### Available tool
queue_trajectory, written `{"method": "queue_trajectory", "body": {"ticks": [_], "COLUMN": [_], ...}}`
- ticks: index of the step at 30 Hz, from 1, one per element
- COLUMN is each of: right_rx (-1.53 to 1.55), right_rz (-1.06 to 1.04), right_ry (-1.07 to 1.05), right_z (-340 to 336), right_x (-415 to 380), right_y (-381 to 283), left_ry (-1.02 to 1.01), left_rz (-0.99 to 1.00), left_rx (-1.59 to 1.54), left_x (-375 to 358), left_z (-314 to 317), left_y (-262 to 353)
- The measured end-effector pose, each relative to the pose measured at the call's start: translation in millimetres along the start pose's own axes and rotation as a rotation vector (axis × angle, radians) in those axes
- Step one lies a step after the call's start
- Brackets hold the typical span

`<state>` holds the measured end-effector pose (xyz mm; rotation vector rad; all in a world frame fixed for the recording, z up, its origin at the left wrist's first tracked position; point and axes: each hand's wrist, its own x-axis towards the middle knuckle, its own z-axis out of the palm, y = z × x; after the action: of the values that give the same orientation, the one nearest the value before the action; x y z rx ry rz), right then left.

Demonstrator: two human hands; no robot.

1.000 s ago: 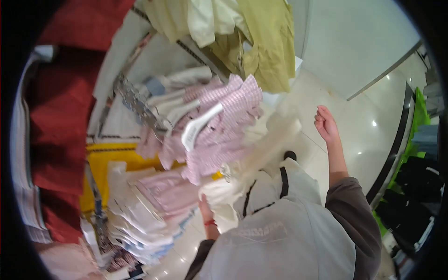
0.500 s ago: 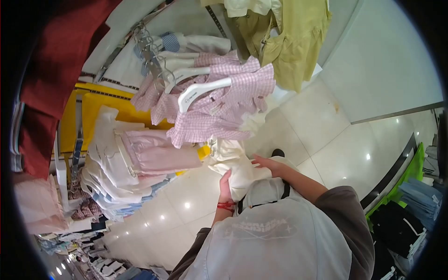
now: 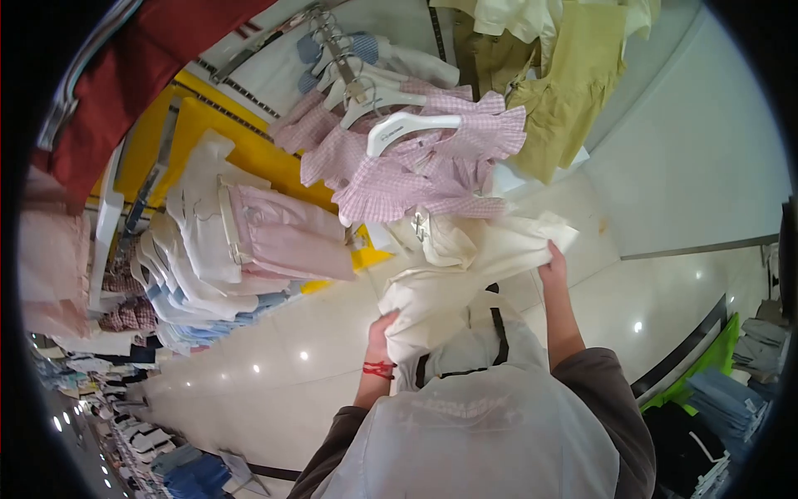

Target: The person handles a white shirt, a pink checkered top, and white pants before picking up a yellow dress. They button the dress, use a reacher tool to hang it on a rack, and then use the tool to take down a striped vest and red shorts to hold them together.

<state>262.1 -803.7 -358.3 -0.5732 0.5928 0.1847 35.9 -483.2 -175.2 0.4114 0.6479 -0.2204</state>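
A cream garment (image 3: 436, 295), its kind hard to tell, is spread between my two hands just below the front pink gingham top (image 3: 416, 187). My left hand (image 3: 382, 334), with a red string at the wrist, grips its left edge. Farther out to the right, my right hand (image 3: 554, 264) pinches the other end between thumb and fingers. A small metal clip (image 3: 421, 224) shows at the garment's upper part. The gingham top hangs above it on a white hanger (image 3: 411, 126).
Pale pink shorts (image 3: 283, 229) and several white tops (image 3: 191, 266) hang at left. An olive-yellow dress (image 3: 573, 91) hangs at the back, near a white panel (image 3: 690, 166). Folded jeans (image 3: 719, 399) lie at lower right. Below is a tiled floor (image 3: 274, 366).
My hands have moved apart, the right one out to the right, stretching the bunched cream garment wide. The view has shifted, and the clip on the garment now shows.
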Motion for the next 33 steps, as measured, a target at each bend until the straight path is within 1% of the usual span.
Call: {"method": "queue_trajectory", "body": {"ticks": [2,3,5,6,7,10,11,14,15,17,20,21,24,26,29,32,33], "right_rx": [0.039,0.048,0.068,0.037,0.007,-0.038,-0.042,-0.240,-0.346,-0.424,-0.457,-0.455,-0.520,-0.504,-0.572,-0.721,-0.779], "right_rz": [0.018,0.015,0.010,0.028,0.042,0.130,0.165,0.266,0.288,0.268,0.253,0.250,0.247,0.359,0.491,0.592,0.623], "right_ry": [-0.007,0.009,0.052,0.033,0.012,-0.036,-0.054,0.016,-0.017,0.000,0.030,0.043,-0.021,-0.111,-0.181,-0.196,-0.196], "right_z": [-17,-13,-14,-17,-20,-32,-35,-40,-49,-66,-66,-64,-31,-14,-2,13,18], "right_x": [-9,-20,-45,-54,-61,-83,-86,-100,-101,-99,-101,-106,-128,-136,-140,-150,-153], "right_y": [-22,-26,-35,-33,-31,-26,-23,-13,-9,-6,-1,0,2,1,15,36,42], "left_ry": [0.024,0.041,0.055,0.060,0.010,0.081,0.123,0.189,0.217,0.273,0.220,0.195,0.134,0.115,0.069,0.010,0.081], "left_rz": [0.007,0.052,0.001,-0.031,-0.117,-0.173,-0.228,-0.209,-0.193,-0.158,0.047,0.084,0.181,0.226,0.225,0.155,0.138], "left_rx": [-0.031,0.071,0.611,0.883,0.886,0.946,0.941,0.854,0.782,0.639,0.326,0.255,0.063,-0.036,-0.104,0.087,0.146], "left_x": [-7,-10,-15,-20,-31,-32,-33,-37,-43,-54,-65,-67,-72,-79,-78,-71,-71], "left_z": [-8,-19,-45,-49,-44,-86,-103,-155,-159,-162,-178,-185,-190,-175,-194,-213,-204], "left_y": [7,4,1,-1,-2,-23,-23,-32,-33,-33,-36,-36,-34,-29,-32,-36,-37]}}
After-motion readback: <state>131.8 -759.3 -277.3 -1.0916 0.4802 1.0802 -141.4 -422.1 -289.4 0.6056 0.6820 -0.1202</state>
